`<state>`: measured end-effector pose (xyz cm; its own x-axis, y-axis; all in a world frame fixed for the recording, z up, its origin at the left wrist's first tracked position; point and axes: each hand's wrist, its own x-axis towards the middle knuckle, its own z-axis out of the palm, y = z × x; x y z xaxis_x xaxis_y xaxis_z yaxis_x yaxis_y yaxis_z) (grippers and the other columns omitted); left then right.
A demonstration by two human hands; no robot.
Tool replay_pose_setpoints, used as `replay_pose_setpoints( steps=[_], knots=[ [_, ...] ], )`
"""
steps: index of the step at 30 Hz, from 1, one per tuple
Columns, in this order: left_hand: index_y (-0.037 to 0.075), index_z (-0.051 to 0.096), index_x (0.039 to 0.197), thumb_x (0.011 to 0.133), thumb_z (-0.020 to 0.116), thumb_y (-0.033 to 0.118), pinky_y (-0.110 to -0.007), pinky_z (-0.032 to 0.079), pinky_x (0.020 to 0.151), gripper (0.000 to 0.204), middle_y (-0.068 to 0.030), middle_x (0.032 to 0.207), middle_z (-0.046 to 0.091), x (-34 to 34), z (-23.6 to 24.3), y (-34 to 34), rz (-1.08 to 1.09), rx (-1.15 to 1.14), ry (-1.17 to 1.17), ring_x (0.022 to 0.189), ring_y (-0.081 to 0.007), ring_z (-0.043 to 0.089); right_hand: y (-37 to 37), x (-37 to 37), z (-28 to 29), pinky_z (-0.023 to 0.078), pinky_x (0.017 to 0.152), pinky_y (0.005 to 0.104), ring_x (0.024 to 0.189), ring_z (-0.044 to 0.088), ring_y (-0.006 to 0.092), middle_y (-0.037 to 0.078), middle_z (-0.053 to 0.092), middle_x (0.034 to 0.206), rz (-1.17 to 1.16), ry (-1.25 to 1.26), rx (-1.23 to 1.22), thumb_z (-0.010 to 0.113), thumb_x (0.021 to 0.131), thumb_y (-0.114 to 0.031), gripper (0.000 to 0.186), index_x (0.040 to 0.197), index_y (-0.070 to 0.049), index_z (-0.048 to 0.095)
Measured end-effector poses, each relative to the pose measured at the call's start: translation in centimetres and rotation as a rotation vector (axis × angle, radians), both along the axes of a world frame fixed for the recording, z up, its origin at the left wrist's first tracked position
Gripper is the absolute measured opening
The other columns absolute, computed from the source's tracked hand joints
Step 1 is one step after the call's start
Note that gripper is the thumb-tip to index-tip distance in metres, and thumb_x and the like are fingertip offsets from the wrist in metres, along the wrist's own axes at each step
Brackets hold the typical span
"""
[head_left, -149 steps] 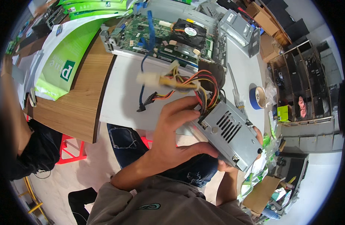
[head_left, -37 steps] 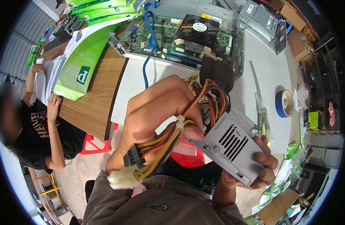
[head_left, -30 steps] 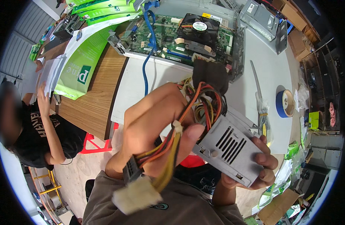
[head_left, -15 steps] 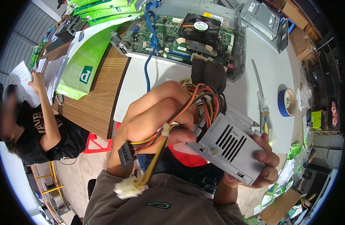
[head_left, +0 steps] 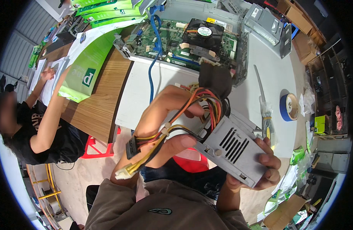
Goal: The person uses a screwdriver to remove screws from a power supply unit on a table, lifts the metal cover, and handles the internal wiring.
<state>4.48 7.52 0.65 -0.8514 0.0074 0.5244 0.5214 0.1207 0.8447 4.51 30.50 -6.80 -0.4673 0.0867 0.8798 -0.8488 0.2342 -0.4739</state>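
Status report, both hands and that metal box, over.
Right hand gripping metal box, tilted, held up. Left hand at its cables. Cable strands crossing left hand.

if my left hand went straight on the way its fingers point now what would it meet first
Most likely the bundle of coloured wires at the upper left end of the power supply; the left hand points right, toward it. Depth is unclear, so they may already be touching.
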Motion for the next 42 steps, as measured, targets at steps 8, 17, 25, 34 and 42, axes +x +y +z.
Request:
replay_pose_setpoints(
  steps=[8, 17, 25, 34, 42],
  knots=[
    [0.009, 0.079, 0.102, 0.082, 0.074, 0.026, -0.043, 0.038, 0.102, 0.027, -0.0117, 0.120, 0.049, -2.2, 2.1, -1.4, 0.151, -0.540, 0.080, 0.113, -0.0282, 0.049, -0.5, -0.1, -0.3, 0.045, 0.108, 0.0621, 0.104, 0.064, 0.0439, 0.012, 0.043, 0.115, -0.001, 0.001, -0.030, 0.079, 0.078, -0.060, 0.085, 0.122, -0.009, 0.027],
    [-0.002, 0.071, 0.079, 0.055, 0.079, 0.009, -0.041, 0.052, 0.082, 0.027, -0.0138, 0.104, 0.065, -5.6, 4.3, -2.0, 0.129, -0.586, 0.515, 0.099, -0.0337, 0.063, -0.4, -0.2, -0.3, 0.043, 0.110, 0.0605, 0.106, 0.064, 0.0406, 0.009, 0.043, 0.114, 0.040, -0.009, -0.041, 0.080, 0.077, -0.059, 0.081, 0.120, -0.014, 0.028],
    [0.004, 0.077, 0.086, 0.059, 0.078, 0.007, -0.039, 0.052, 0.082, 0.027, -0.0089, 0.105, 0.064, -7.5, 2.9, -1.8, 0.053, -0.563, 0.508, 0.099, -0.0295, 0.062, -0.5, -0.2, 0.0, 0.041, 0.112, 0.0593, 0.107, 0.064, 0.0380, 0.007, 0.044, 0.112, 0.065, -0.022, -0.062, 0.084, 0.074, -0.052, 0.077, 0.112, -0.015, 0.028],
    [0.008, 0.079, 0.099, 0.075, 0.075, -0.003, -0.039, 0.051, 0.090, 0.027, -0.0095, 0.113, 0.065, -6.3, 1.1, -1.8, -0.039, -0.323, 0.119, 0.108, -0.0287, 0.062, -0.4, -0.1, 0.3, 0.040, 0.113, 0.0578, 0.109, 0.064, 0.0383, 0.007, 0.045, 0.111, 0.086, -0.056, -0.073, 0.086, 0.073, -0.050, 0.079, 0.114, -0.014, 0.029],
    [-0.004, 0.067, 0.118, 0.096, 0.056, 0.059, -0.034, 0.043, 0.085, 0.067, -0.0124, 0.104, 0.065, -3.8, 6.2, -4.4, -0.165, -0.531, 0.110, 0.092, -0.0206, 0.058, -0.2, -0.4, 0.0, 0.041, 0.112, 0.0571, 0.108, 0.064, 0.0390, 0.008, 0.045, 0.112, 0.120, -0.025, -0.071, 0.086, 0.073, -0.051, 0.080, 0.115, -0.012, 0.030]
  ],
)
